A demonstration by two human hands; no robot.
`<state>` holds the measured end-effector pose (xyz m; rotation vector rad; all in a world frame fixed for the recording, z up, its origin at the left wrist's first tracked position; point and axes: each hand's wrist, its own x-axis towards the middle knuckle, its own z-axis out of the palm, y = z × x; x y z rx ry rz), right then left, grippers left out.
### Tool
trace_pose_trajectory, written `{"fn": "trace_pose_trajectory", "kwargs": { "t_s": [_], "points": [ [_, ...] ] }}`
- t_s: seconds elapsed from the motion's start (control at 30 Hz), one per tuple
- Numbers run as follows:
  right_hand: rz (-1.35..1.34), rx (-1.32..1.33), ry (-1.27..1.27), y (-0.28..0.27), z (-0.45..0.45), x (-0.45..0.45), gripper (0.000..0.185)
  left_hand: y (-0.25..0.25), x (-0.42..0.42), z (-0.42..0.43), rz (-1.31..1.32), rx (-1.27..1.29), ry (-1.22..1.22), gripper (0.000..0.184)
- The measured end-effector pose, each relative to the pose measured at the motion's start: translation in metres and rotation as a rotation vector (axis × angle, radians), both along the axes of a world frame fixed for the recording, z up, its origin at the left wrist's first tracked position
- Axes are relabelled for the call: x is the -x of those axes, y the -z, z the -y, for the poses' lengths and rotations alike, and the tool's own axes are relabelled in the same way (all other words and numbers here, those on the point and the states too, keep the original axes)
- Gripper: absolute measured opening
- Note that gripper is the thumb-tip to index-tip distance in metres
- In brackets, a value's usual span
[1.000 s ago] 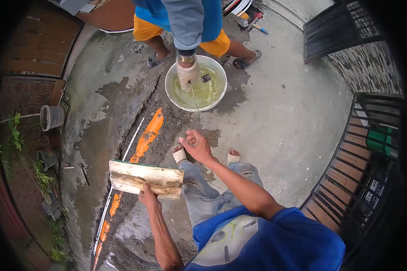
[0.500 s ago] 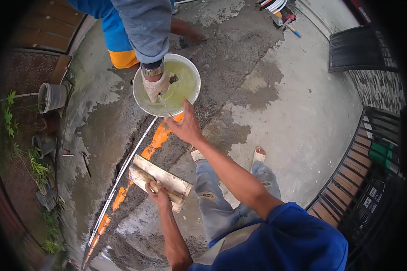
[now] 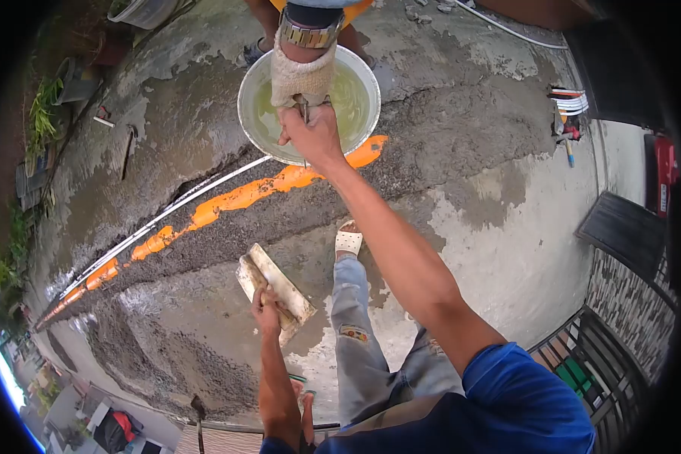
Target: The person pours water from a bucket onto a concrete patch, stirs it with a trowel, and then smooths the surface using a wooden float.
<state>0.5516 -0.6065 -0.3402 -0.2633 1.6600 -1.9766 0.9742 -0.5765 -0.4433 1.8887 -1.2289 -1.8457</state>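
A white bucket (image 3: 373, 102) of greenish water is at the top middle. A co-worker's gloved hand (image 3: 301, 76) is over it, gripping at its thin wire handle (image 3: 306, 112). My right hand (image 3: 310, 136) is closed on the handle just below the glove, touching or nearly touching it. Lower down, my left hand (image 3: 265, 309) is wrapped round the grip of a plastering float (image 3: 284, 284). The float's pale, mortar-smeared board is tilted above the wet ground, to the left of my leg.
An orange pipe (image 3: 238, 197) and a thin white pipe (image 3: 170, 209) run diagonally through rough wet mortar (image 3: 477, 121). Hand tools (image 3: 566, 130) lie at the right. A metal railing (image 3: 590, 348) stands lower right. Another person's feet (image 3: 303, 387) show near my left forearm.
My right hand has gone from open fingers near the bucket to closing on its handle. The view has turned and shifted. The float stays in my left hand.
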Motion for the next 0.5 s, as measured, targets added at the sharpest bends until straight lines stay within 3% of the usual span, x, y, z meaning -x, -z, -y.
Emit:
{"fn": "trace_pose_trajectory", "kwargs": {
  "t_s": [0.13, 0.3, 0.5],
  "points": [
    [-0.05, 0.002, 0.05, -0.017, 0.007, -0.016, 0.034, 0.004, 0.013, 0.013, -0.02, 0.005, -0.011, 0.042],
    [-0.193, -0.252, -0.049, -0.05, 0.008, -0.022, 0.042, 0.003, 0.051, 0.037, -0.006, 0.204, 0.278, 0.049],
    [-0.213, -0.303, -0.124, -0.068, 0.012, -0.063, 0.038, -0.01, 0.117, 0.072, -0.178, 0.057, 0.227, 0.06]
  ]
}}
